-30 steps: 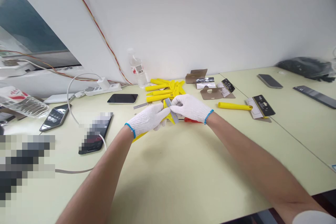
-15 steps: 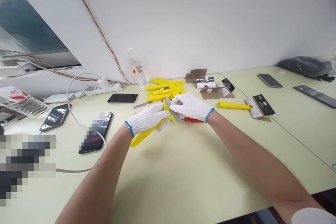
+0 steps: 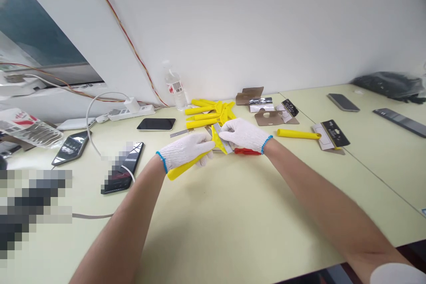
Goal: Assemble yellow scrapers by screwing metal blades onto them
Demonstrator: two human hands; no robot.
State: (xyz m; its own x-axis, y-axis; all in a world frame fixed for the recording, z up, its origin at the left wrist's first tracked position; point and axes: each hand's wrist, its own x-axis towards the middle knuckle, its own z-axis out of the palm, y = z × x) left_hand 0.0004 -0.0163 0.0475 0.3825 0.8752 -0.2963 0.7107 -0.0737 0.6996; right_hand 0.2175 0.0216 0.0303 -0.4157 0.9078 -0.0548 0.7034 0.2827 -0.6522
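My left hand (image 3: 184,152), in a white knit glove with a blue cuff, grips a yellow plastic scraper (image 3: 186,166) by its long handle. A steel blade (image 3: 222,138) sits at the scraper's wide head, and my right hand (image 3: 244,135), gloved the same way, pinches it between its fingers. Just below my right hand, a red-handled tool (image 3: 246,151) lies on the table. Behind my hands is a heap of yellow plastic handles (image 3: 203,115), and a thin metal strip (image 3: 181,133) lies in front of the heap.
A single yellow handle (image 3: 297,133) and several card-backed packages (image 3: 331,135) lie to the right. Several phones (image 3: 155,124) rest on the pale table (image 3: 233,213), with a power strip (image 3: 130,113), white cable and plastic bottle (image 3: 175,88) along the wall.
The scraper's handle has come into view from under my left hand. My right hand and the blade have shifted slightly to the right.
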